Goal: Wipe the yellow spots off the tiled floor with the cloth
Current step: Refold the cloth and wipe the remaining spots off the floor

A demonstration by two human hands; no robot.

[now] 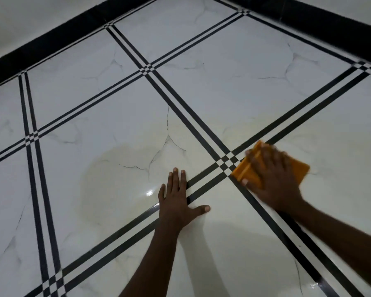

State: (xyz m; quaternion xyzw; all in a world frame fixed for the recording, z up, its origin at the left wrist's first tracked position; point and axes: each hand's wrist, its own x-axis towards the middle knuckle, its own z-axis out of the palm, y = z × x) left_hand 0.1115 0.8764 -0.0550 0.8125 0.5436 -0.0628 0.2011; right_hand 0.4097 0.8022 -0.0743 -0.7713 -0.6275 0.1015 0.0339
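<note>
White marbled tiles cover the floor (234,86), split by paired black lines that cross in small checkered squares. Along the far edges, from nine o'clock round to two o'clock, a black skirting band (58,37) runs below pale walls.

Toward four o'clock from the middle of the view, the right hand (272,179) lies flat on an orange cloth (244,170), fingers spread and pressing it to the floor rather than clenching it. The cloth is folded into a rough rectangle; its near-left corner sits just beside the checkered crossing (226,161) of the black lines, and its far corner reaches a black line at about one o'clock from the hand. The hand looks slightly blurred.

At about six o'clock from the middle, the left hand (178,200) rests palm down on the tiles, released and holding nothing, its fingers pointing to twelve o'clock and its thumb out toward three o'clock. It lies across a pair of black lines, well apart from the cloth.

Left of this hand, around eight o'clock from the middle, a large faint yellowish patch (116,181) tints one tile, with a bright glint of light near its right edge.
</note>
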